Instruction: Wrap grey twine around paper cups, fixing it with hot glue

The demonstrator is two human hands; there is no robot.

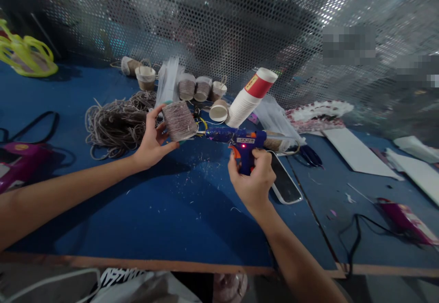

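Note:
My left hand [152,138] is closed round a paper cup wrapped in brownish cord [178,121], held tilted above the blue table [154,211]. My right hand [254,179] grips the handle of a blue hot glue gun [240,139] with an orange trigger and a lit red lamp. The gun's nozzle points left and touches the wrapped cup's lower edge. A loose heap of the same cord [116,122] lies just behind my left hand.
A tilted stack of white paper cups with a red top cup [250,97] leans behind the gun. Several wrapped cups [195,88] stand by the perforated metal screen [219,24]. A phone [286,186] lies right of my right hand. White sheets [356,152] and a cable [356,229] lie at right.

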